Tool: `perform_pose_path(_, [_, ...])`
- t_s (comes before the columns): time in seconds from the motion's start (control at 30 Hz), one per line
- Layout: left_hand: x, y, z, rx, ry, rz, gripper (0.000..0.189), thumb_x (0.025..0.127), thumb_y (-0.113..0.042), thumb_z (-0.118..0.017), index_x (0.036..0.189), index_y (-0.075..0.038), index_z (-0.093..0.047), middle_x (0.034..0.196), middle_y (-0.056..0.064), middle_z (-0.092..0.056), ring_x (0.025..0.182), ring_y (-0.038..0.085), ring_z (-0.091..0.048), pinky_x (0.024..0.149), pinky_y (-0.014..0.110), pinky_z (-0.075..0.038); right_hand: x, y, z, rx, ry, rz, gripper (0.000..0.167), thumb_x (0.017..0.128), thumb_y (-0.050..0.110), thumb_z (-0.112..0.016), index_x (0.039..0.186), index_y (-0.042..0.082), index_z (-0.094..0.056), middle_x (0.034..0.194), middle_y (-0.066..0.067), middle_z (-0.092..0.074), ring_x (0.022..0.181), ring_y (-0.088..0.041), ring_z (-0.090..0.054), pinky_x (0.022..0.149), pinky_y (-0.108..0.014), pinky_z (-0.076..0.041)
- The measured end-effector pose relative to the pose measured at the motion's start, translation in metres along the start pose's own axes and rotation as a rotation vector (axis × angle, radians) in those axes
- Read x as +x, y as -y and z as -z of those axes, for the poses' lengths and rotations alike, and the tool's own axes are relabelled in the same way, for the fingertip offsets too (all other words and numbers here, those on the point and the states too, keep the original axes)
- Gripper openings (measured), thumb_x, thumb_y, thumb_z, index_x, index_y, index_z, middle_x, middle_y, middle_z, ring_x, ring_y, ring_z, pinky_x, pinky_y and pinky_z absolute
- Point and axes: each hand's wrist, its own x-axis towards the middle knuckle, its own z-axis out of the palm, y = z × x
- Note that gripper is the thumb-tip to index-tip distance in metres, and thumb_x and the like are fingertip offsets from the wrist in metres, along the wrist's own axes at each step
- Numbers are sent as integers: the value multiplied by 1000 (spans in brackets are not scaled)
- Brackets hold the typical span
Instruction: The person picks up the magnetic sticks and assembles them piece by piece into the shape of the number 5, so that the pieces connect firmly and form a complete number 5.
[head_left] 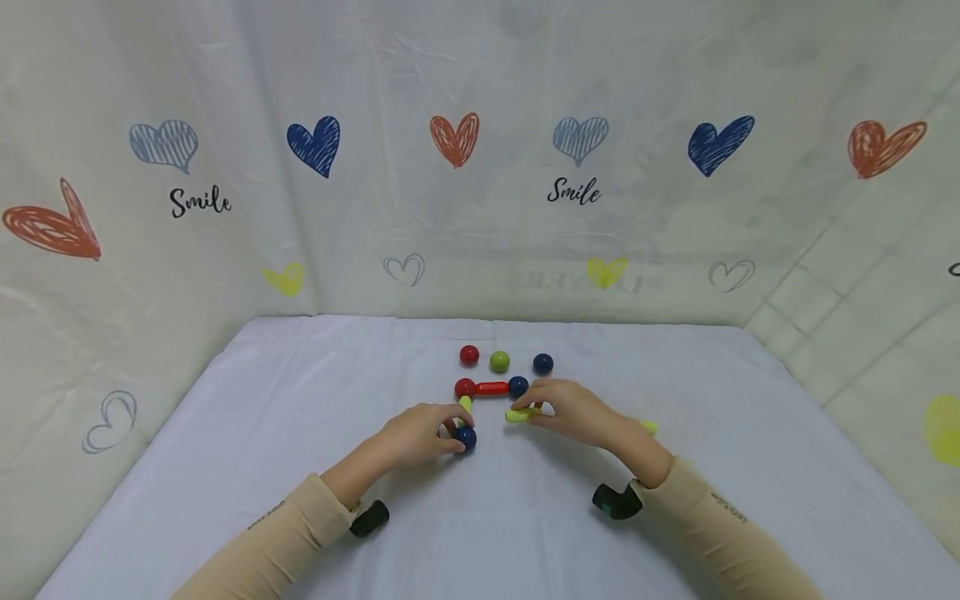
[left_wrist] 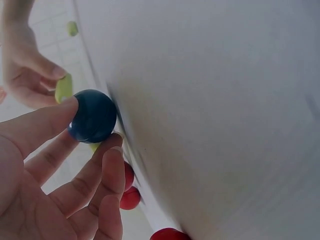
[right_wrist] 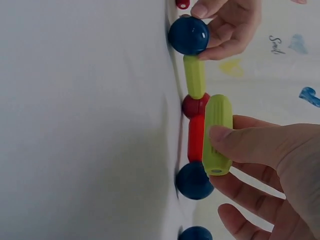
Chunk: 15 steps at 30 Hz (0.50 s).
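My left hand [head_left: 420, 433] pinches a dark blue ball [left_wrist: 95, 116] between thumb and fingers at the near end of a joined chain. From that ball a yellow-green rod [right_wrist: 194, 77] leads to a red ball [head_left: 465, 387]. A red rod [head_left: 492, 388] joins the red ball to a second dark blue ball [right_wrist: 194, 181]. Just right of the chain, my right hand [head_left: 572, 408] holds a separate yellow-green rod [right_wrist: 218, 135] between thumb and fingers. One bare end of this rod faces the right wrist camera, and it appears apart from the chain.
Behind the chain lie a loose red ball [head_left: 469, 355], a green ball [head_left: 499, 361] and a dark blue ball [head_left: 543, 363]. Another yellow-green rod [head_left: 649, 427] is partly hidden by the right forearm. A white cloth [head_left: 300, 375] covers the table, with a printed curtain [head_left: 510, 225] behind.
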Motion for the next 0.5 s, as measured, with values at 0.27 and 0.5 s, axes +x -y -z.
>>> perform_pose_path(0.27, [0, 0, -1, -1, -4, 3, 29, 93, -17, -78, 120, -20, -68, 104, 3, -70, 92, 19, -63, 78, 41, -52, 5, 8, -7, 40, 25, 19, 27, 89, 2, -78, 114, 10, -77, 106, 4, -72, 98, -15, -65, 87, -40, -55])
perform_pose_path(0.5, [1, 2, -2, -5, -3, -7, 28, 93, -17, -77, 120, -21, -68, 104, 3, -70, 93, 20, -64, 81, 43, -53, 9, 12, -18, 41, 66, 12, 27, 89, 6, -79, 116, 11, -77, 106, 5, -72, 98, -14, -65, 89, -35, -55])
